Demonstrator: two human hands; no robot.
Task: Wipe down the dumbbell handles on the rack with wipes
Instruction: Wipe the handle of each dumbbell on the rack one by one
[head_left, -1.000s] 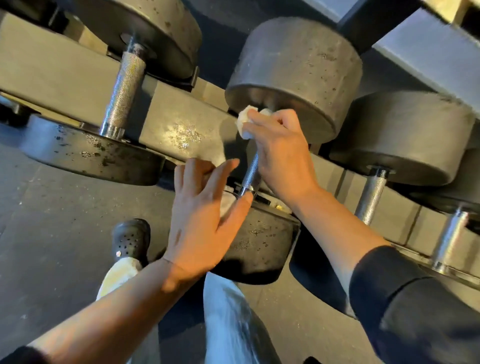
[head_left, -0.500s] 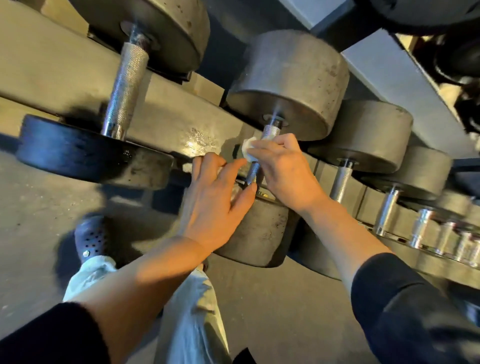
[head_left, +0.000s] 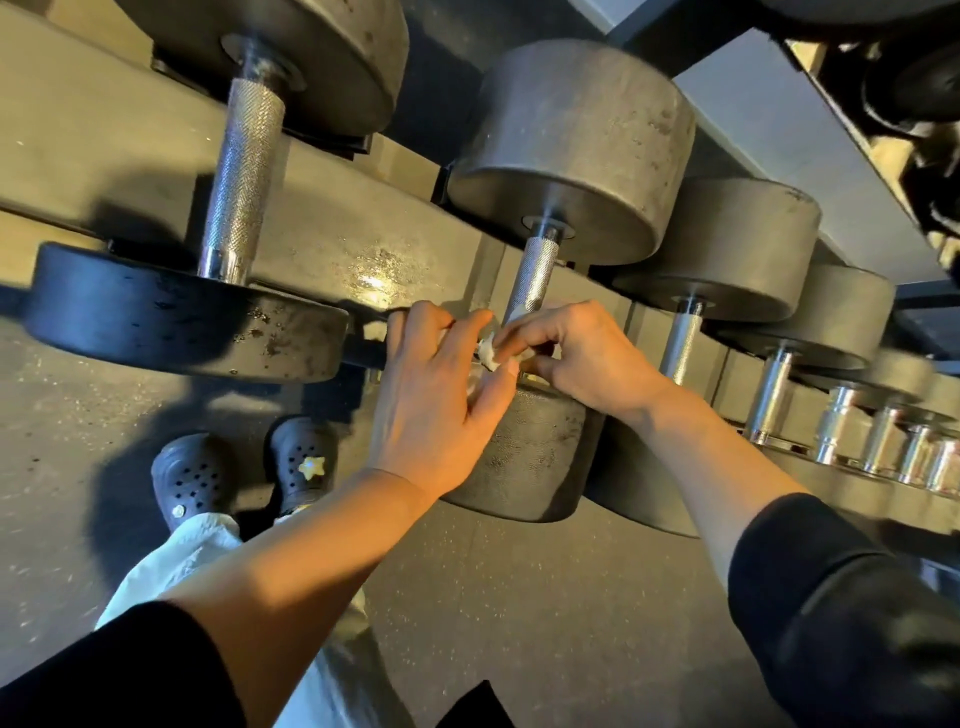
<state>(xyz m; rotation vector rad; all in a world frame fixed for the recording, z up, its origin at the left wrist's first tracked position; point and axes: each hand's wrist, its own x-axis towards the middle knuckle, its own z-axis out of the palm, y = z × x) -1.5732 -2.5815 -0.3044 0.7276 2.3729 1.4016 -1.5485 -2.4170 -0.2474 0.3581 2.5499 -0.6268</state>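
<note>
A large grey dumbbell lies on the rack in the middle of the view, its knurled steel handle (head_left: 535, 275) bare in the upper part. My right hand (head_left: 582, 358) grips the near end of that handle with a small white wipe (head_left: 491, 355) bunched under its fingers. My left hand (head_left: 441, 395) rests with straight fingers on the dumbbell's near head (head_left: 535, 462), its fingertips touching the wipe. The low end of the handle is hidden by both hands.
A bigger dumbbell with a knurled handle (head_left: 241, 176) lies to the left on the rack rail (head_left: 363, 244). Several smaller dumbbells (head_left: 769, 395) run off to the right. An upper shelf (head_left: 810, 130) overhangs at top right. My feet in dark clogs (head_left: 244, 473) stand on the rubber floor.
My right hand has slid the wipe down the handle from the far head to the near end. My left hand has moved in closer to it.
</note>
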